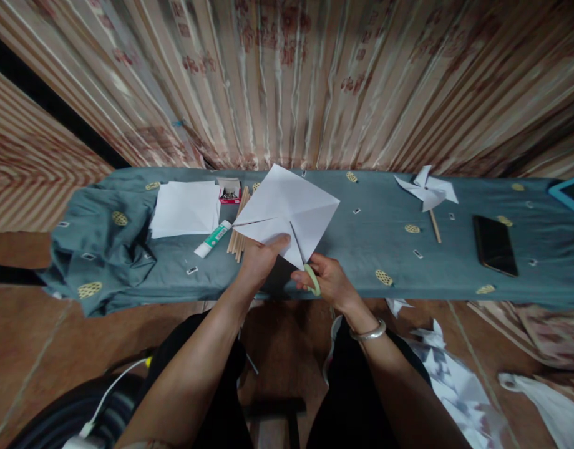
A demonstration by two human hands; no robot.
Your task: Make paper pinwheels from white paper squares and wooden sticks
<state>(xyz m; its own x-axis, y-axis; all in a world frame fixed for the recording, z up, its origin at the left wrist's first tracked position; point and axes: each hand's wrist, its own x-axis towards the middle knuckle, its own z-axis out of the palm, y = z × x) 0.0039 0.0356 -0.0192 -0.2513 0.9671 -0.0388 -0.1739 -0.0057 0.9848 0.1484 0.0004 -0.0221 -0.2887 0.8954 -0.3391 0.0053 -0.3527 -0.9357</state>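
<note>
A home room turned craft corner, by the look of it. A striped, satiny curtain (pixel 287 81) hangs behind a low bench draped in a teal patterned cloth (pixel 104 243). On it lie a stack of white paper (pixel 186 209), a glue stick (pixel 213 239), wooden sticks (pixel 237 240) and a finished paper pinwheel (pixel 427 190) (paper scraps (pixel 450 374) litter the brown tiled floor (pixel 57 337)).

On the table (pixel 362 262), the paper square (pixel 287 209) sits centre; paper stack (pixel 186 209), glue stick (pixel 213 239) and sticks (pixel 238 234) at nine o'clock; pinwheel (pixel 427 190) and phone (pixel 495 245) at three o'clock.
</note>
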